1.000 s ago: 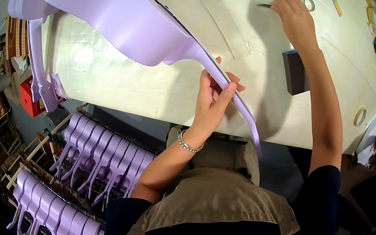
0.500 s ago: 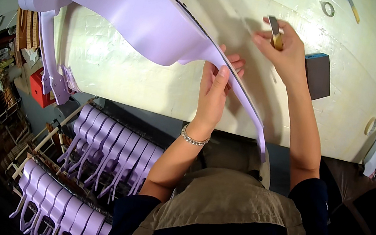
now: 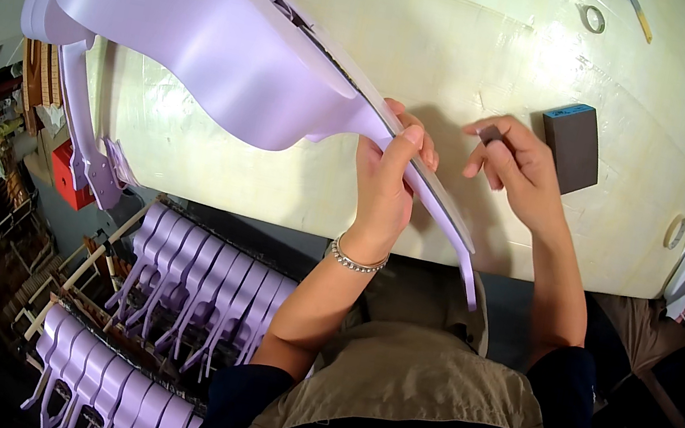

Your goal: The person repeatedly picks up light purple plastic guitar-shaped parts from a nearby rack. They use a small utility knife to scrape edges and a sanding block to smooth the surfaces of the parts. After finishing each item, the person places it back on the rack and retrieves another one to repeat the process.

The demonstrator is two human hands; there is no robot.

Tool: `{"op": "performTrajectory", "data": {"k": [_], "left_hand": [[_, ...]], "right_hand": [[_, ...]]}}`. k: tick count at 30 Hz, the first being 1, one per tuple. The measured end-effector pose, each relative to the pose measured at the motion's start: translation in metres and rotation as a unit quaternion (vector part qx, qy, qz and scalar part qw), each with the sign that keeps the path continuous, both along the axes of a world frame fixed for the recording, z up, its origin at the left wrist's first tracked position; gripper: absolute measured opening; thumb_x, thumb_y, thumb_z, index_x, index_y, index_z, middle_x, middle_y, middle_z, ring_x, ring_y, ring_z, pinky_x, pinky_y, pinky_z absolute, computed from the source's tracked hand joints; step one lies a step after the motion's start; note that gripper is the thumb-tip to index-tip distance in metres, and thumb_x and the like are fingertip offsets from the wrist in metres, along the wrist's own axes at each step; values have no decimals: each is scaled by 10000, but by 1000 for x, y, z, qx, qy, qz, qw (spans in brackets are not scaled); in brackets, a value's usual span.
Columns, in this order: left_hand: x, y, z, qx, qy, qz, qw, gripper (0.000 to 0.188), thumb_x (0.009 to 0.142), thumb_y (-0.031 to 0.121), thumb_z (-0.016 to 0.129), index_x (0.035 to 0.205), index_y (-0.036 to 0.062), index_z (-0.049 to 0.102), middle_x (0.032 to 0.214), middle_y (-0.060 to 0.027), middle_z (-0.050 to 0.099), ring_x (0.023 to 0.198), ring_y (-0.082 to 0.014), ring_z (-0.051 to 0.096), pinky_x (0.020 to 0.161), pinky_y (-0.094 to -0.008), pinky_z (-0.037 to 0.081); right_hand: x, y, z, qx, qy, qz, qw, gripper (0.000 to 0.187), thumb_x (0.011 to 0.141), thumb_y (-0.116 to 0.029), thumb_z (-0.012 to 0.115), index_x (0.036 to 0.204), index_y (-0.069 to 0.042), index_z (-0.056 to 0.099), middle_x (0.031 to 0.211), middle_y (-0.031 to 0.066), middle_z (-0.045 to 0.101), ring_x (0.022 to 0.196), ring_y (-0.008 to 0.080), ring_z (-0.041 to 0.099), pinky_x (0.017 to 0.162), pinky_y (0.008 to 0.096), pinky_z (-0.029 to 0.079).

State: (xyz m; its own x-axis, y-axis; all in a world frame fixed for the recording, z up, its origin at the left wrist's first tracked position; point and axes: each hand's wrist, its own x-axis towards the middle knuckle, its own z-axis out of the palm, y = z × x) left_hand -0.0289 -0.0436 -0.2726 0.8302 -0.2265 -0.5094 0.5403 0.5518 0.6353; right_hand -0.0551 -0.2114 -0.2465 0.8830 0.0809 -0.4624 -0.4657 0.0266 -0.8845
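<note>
In the head view, a lilac guitar (image 3: 197,51) spans the upper left, its body on edge over the desk (image 3: 446,40) and its neck slanting down to the right, so that the headstock hangs past the desk's near edge, above the person's brown apron (image 3: 426,366). The left hand (image 3: 387,181), with a studded bracelet (image 3: 358,258) at the wrist, holds the neck near the body, its fingers narrowed around it and the thumb along the near side. Just right of the neck, the right hand (image 3: 522,172) is raised, apart from the guitar; its fingers pinch a small dark piece (image 3: 490,135), mostly hidden, so its kind cannot be told. Close behind that hand stands a dark block (image 3: 574,149) with a blue end. A tape ring (image 3: 593,19) lies farther back, and a second roll (image 3: 676,232) near the right side. Another lilac guitar (image 3: 74,75) sits at the desk's left end, beside a red box (image 3: 73,180). Below left, two rows of lilac instruments (image 3: 199,271) hang closely side by side.
</note>
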Motion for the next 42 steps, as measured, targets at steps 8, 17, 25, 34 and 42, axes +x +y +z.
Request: {"op": "performTrajectory", "data": {"k": [8, 17, 25, 34, 42], "left_hand": [[1, -1, -3, 2, 0, -2, 1000, 253, 852, 143, 546, 1043, 44, 413, 798, -45, 496, 646, -113, 510, 554, -246, 421], [-2, -1, -14, 15, -45, -2, 999, 216, 903, 169, 531, 1014, 45, 393, 776, -37, 466, 594, -105, 492, 532, -258, 426], [-2, -1, -13, 14, -62, -7, 998, 229, 904, 196, 531, 1009, 38, 404, 786, -42, 472, 584, -106, 498, 515, -266, 431], [-1, -4, -11, 43, -77, -7, 996, 225, 918, 242, 491, 974, 27, 454, 702, -22, 456, 576, -106, 476, 518, -277, 437], [1, -4, -7, 42, -81, -8, 996, 241, 908, 256, 511, 982, 40, 432, 701, -15, 444, 572, -102, 469, 520, -271, 438]], "right_hand": [[63, 31, 20, -350, -305, 150, 873, 107, 827, -135, 587, 926, -96, 589, 761, 32, 633, 635, 217, 597, 564, 286, 471], [90, 44, 22, -491, -471, 243, 692, 234, 594, -131, 650, 817, -135, 580, 643, -7, 495, 640, 188, 550, 530, 314, 454], [94, 45, 32, -517, -471, 274, 661, 182, 612, -100, 613, 790, -136, 605, 675, -24, 502, 630, 152, 511, 515, 275, 416], [96, 52, 42, -527, -486, 279, 639, 179, 620, -96, 598, 797, -116, 619, 677, -22, 524, 615, 164, 507, 513, 286, 414], [96, 55, 36, -514, -470, 245, 675, 172, 634, -78, 588, 799, -109, 625, 657, -8, 535, 616, 181, 521, 498, 301, 410]]}}
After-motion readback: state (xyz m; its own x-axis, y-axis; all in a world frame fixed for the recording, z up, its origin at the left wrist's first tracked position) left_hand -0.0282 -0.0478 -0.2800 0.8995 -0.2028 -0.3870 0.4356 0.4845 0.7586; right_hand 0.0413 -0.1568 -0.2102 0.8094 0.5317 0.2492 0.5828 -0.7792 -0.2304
